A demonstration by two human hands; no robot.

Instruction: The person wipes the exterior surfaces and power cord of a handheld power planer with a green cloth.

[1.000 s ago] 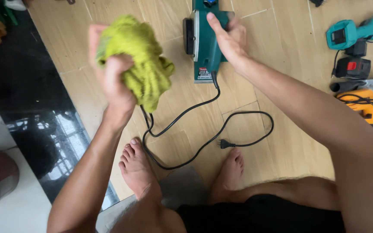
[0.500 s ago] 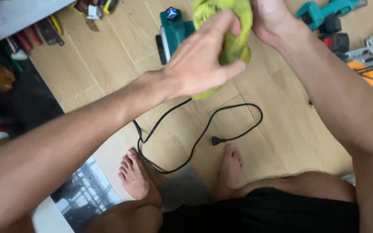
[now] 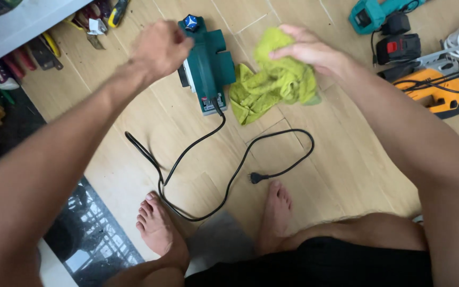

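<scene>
While I sit on the wooden floor (image 3: 346, 175) with my bare feet in front of me, the scene has shifted from half a second ago: the green cloth (image 3: 274, 85), then held up between both hands, now lies bunched on the boards just right of the green electric planer (image 3: 208, 64), touching its side. My right hand (image 3: 306, 50) rests on top of the cloth, fingers curled into the fabric and gripping it. My left hand (image 3: 160, 48) has let go and hovers loosely closed over the planer's left edge, holding nothing; I cannot tell whether it touches the tool. So the cloth is down beside the planer, within reach.

The planer's black cord (image 3: 208, 170) loops across the floor toward my feet, its plug (image 3: 255, 178) lying free and unplugged. An orange power tool (image 3: 436, 90), a teal drill (image 3: 378, 13) and a black battery (image 3: 397, 48) sit at upper right, well apart. Hand tools (image 3: 88, 24) lie at upper left.
</scene>
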